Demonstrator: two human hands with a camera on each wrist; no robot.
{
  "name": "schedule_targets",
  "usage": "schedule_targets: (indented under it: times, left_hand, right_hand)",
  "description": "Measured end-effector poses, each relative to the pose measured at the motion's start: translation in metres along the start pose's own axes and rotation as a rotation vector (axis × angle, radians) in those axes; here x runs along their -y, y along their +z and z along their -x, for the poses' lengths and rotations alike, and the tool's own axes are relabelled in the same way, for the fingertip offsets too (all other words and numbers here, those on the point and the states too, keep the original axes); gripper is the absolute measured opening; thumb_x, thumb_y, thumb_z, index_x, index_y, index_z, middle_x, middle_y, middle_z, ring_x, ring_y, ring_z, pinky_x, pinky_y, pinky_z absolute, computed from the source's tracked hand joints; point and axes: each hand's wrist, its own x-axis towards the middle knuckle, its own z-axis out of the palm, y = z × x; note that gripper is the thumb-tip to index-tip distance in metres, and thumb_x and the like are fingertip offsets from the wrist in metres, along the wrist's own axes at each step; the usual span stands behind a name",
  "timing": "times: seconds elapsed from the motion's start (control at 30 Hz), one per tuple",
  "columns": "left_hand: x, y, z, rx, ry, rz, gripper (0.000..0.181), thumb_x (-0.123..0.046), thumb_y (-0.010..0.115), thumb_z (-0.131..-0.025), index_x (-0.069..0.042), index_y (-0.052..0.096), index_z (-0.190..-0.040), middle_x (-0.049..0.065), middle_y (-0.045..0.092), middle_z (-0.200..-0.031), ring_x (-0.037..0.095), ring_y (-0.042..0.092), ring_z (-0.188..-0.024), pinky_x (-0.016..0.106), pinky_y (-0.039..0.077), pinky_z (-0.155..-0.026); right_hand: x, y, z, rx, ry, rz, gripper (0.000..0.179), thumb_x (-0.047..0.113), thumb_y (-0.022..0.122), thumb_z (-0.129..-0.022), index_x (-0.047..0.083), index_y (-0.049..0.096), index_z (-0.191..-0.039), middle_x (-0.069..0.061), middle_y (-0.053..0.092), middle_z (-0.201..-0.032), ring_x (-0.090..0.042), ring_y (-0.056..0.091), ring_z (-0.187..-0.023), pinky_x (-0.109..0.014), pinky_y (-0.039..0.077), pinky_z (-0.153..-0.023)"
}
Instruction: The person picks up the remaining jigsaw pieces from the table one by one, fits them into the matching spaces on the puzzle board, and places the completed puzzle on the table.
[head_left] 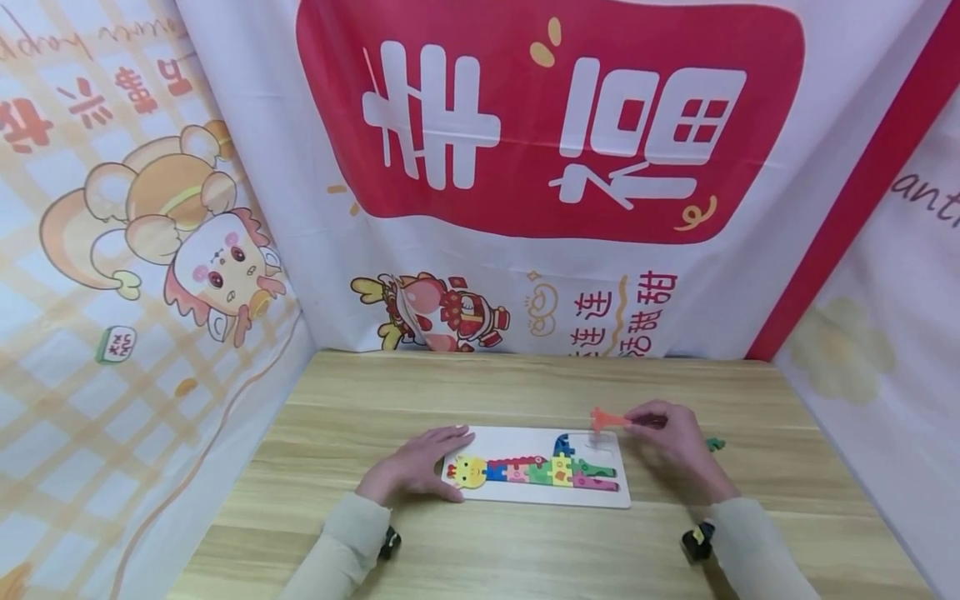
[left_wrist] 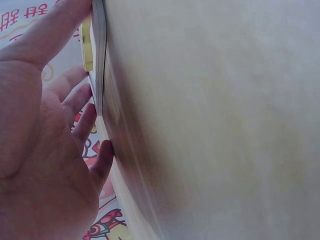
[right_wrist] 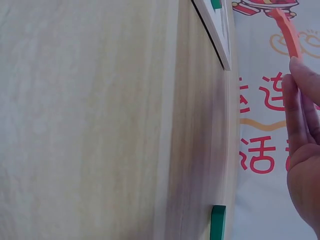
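Observation:
A white puzzle board (head_left: 525, 493) lies flat on the table, filled with colourful pieces that form a giraffe, its yellow head (head_left: 470, 472) at the left end. My left hand (head_left: 416, 467) spans that end, thumb by the near edge and straight fingers along the far one. Above the board's right end, my right hand (head_left: 675, 437) pinches an orange puzzle piece (head_left: 609, 419) between thumb and fingertips. In the right wrist view the orange piece (right_wrist: 287, 35) points away from the fingers, raised off the table. Outlined bare recess shows beside the green leg piece (head_left: 596, 469).
Right of the board, partly behind the right wrist, a green puzzle piece (head_left: 715, 444) lies on the wooden table (head_left: 525, 550). Printed cloth (head_left: 547, 125) hangs along the table's back edge and both sides. Black wrist cameras (head_left: 697, 542) sit under the sleeves.

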Motion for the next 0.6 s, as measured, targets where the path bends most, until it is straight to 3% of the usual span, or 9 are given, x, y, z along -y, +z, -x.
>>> schedule_targets:
  times: [0.3, 0.6]
  left_hand:
    - [-0.0004, -0.0013, -0.0004, 0.002, -0.001, -0.004, 0.105, -0.066, 0.080, -0.078, -0.030, 0.031, -0.164, -0.002, 0.023, -0.173, 0.033, 0.020, -0.160, 0.065, 0.021, -0.126]
    - [0.0013, -0.0004, -0.0012, 0.001, -0.005, -0.018, 0.106, -0.068, 0.079, -0.078, -0.031, 0.031, -0.164, -0.003, 0.023, -0.173, 0.032, 0.021, -0.159, 0.065, 0.022, -0.125]
  right_hand:
    - [0.0021, -0.0001, 0.0016, -0.002, -0.030, 0.010, 0.019, 0.018, 0.081, -0.089, 0.018, 0.078, -0.108, -0.006, 0.075, -0.111, -0.020, 0.068, -0.100, -0.022, 0.058, -0.082]
    - [0.0063, 0.0016, 0.0050, 0.112, 0.104, -0.036, 0.023, 0.025, 0.081, -0.090, 0.017, 0.077, -0.112, -0.004, 0.075, -0.110, -0.020, 0.067, -0.099, -0.033, 0.057, -0.085]
